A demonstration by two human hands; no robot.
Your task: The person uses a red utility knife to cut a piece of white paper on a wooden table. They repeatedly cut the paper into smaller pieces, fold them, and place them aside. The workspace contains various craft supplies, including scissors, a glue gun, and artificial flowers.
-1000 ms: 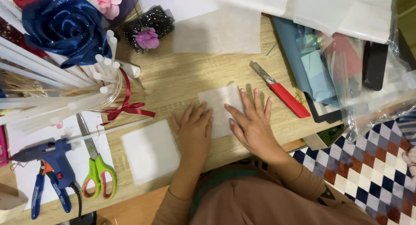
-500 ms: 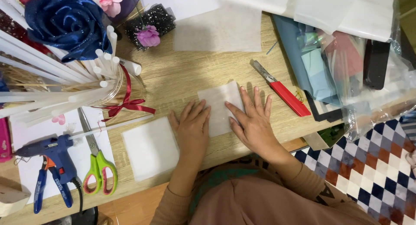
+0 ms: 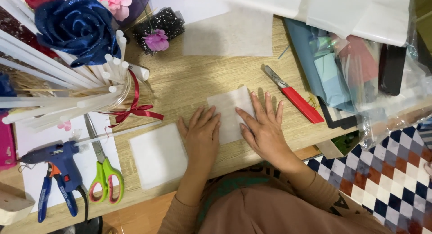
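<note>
Head view shows me looking straight down on a crowded wooden table, and I see both hands pressed flat on a small white square sheet that lies near the front edge, about midway along it. My left hand is spread open, palm down, fingers on the sheet's left part, gripping nothing; my right hand is also flat and open, its fingers splayed over the sheet's right edge and the wood beside it. A second white sheet lies just left of the left hand, close to the front edge, apart from the first. I judge the main risk to be the thin sheet sliding or creasing crooked under uneven pressure, since nothing but my palms pins it. The red utility knife lies just beyond my right fingertips, pointing toward the back; I cannot tell whether its blade is out, and a careless sweep of that hand could brush it. On the left side, the blue glue gun and green-handled scissors rest on paper, and the jar of white sticks with a red ribbon leans over that area, so a bump of my elbow could tip it.
</note>
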